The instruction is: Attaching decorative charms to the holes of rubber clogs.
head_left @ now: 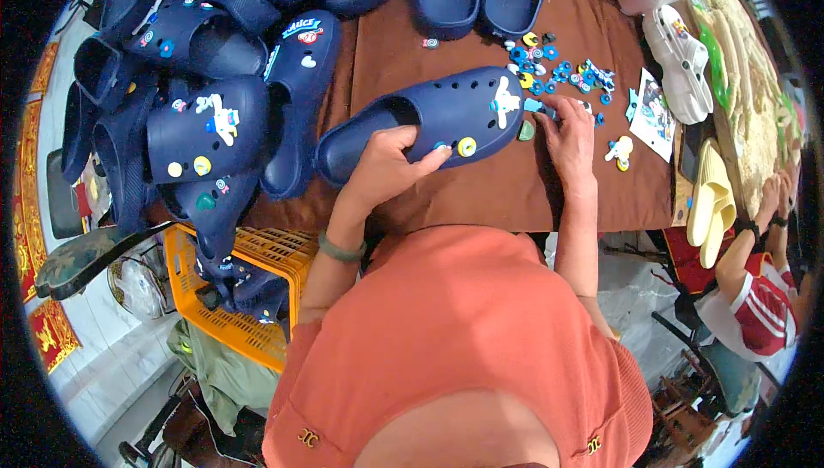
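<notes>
A navy blue clog [421,116] lies on the brown cloth in front of me, its toe to the right. My left hand [390,163] grips its near side, with the thumb along the upper beside a small blue charm. A yellow ring-shaped charm [466,147] and a white rabbit-like figure charm [505,104] sit on the clog. Just past the toe, my right hand [566,129] has its fingers closed on a light-blue shoe charm [536,106], partly hidden. Under those fingers lies a green charm [526,130].
Loose charms [562,73] are scattered beyond the toe. Navy clogs [210,129] pile up at left, and a yellow crate [296,253] below holds more. At right are a printed card [654,116], white clogs [678,64], yellow slippers [712,197] and another person's arms [751,236].
</notes>
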Tool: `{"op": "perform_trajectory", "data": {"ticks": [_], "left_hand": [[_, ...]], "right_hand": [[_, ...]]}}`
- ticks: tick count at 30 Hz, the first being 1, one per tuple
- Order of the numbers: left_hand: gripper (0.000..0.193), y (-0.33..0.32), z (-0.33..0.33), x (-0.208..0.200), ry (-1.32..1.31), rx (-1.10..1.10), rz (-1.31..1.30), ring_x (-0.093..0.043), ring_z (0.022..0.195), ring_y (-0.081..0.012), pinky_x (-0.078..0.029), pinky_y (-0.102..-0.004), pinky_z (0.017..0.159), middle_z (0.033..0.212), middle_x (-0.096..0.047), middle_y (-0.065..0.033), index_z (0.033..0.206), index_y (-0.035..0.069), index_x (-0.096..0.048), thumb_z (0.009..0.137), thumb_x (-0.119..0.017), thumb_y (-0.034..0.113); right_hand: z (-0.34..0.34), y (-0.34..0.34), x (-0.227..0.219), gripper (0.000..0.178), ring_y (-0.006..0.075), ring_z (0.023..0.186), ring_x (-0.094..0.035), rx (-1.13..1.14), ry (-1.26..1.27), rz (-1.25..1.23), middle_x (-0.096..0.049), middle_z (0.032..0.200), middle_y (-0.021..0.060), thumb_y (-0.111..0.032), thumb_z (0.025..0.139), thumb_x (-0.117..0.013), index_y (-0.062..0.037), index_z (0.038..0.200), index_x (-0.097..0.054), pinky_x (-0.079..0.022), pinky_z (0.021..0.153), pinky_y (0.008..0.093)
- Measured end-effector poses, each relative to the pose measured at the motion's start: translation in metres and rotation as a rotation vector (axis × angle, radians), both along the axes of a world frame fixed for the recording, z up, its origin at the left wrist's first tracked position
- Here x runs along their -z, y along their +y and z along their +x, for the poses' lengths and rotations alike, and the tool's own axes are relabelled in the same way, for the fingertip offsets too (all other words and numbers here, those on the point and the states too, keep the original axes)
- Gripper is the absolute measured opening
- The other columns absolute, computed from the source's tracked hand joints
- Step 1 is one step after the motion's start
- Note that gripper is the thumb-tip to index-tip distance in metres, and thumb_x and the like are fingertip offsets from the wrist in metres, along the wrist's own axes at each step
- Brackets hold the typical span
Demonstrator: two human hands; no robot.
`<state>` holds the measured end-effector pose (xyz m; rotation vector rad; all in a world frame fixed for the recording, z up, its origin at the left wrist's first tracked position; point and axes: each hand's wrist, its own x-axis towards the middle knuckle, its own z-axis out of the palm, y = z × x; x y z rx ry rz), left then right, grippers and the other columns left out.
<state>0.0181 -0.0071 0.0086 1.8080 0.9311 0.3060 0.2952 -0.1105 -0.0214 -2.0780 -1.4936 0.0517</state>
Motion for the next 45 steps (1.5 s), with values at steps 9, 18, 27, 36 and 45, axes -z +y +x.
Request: {"op": "perform_trajectory", "data": {"ticks": [9,18,27,36,45], "left_hand": [[0.023,0.005,-0.002,0.006,-0.078,0.059,0.169,-0.061,0.072,-0.0129,-0.049,-0.0293,0.067,0.083,-0.069,-0.0097,0.093,-0.003,-0.067,0.081,-0.073,0.015],[0.037,0.004,0.004,0.004,-0.330,0.030,0.171,-0.043,0.049,-0.0228,-0.036,-0.0370,0.049,0.060,-0.050,-0.0204,0.069,-0.004,-0.058,0.082,-0.072,0.027],[0.030,0.005,0.002,-0.016,-0.253,0.053,0.077,-0.043,0.053,-0.0157,-0.040,-0.0349,0.052,0.063,-0.054,-0.0193,0.075,-0.003,-0.061,0.083,-0.070,0.024],[0.027,0.003,0.004,-0.005,-0.361,0.041,0.023,-0.049,0.056,-0.0148,-0.043,-0.0326,0.055,0.067,-0.060,-0.0173,0.081,-0.003,-0.064,0.084,-0.070,0.024],[0.028,0.008,0.000,-0.001,-0.220,0.071,0.064,-0.052,0.057,-0.0142,-0.043,-0.0323,0.055,0.068,-0.062,-0.0171,0.083,-0.003,-0.065,0.083,-0.070,0.024]], "right_hand": [[-0.009,0.002,-0.007,0.025,0.0230,0.085,-0.061,0.126,0.418,0.126,-0.063,0.094,0.0096,-0.005,0.078,-0.071,-0.0025,0.101,-0.063,-0.047,0.075,0.0319],[-0.020,0.047,-0.049,0.018,0.0194,0.089,-0.063,-0.167,0.451,0.267,-0.067,0.096,0.0090,-0.001,0.077,-0.069,-0.0015,0.096,-0.067,-0.048,0.081,0.0299],[-0.044,0.087,-0.053,0.018,0.0248,0.089,-0.063,-0.564,0.395,0.077,-0.068,0.092,0.0098,-0.004,0.075,-0.071,-0.0027,0.093,-0.068,-0.050,0.079,0.0340],[-0.045,0.077,-0.067,0.021,0.0278,0.083,-0.060,-0.638,0.350,0.061,-0.063,0.087,0.0108,-0.009,0.079,-0.068,-0.0044,0.099,-0.066,-0.048,0.072,0.0348],[-0.035,0.083,-0.084,0.037,0.0339,0.080,-0.058,-0.903,0.175,-0.129,-0.056,0.089,0.0146,-0.001,0.081,-0.057,-0.0069,0.116,-0.062,-0.047,0.072,0.0404]]}}
